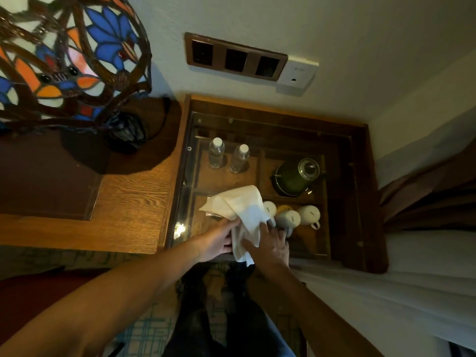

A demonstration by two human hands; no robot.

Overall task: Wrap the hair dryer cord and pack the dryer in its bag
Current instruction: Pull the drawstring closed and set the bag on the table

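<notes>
Glass-topped cabinet [185, 176] of mugs [310, 214] under bag-holding hands [219, 240].

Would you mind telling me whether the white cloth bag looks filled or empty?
Seemingly empty: the white cloth bag hangs limp and crumpled between both hands.

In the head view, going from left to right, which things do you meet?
Stained-glass lamp shade → clear water bottle → second clear water bottle → green kettle with glass lid → brown curtain.

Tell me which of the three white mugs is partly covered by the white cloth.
The leftmost mug: the white cloth overlaps its left side, while the middle mug and right mug show fully.
</notes>
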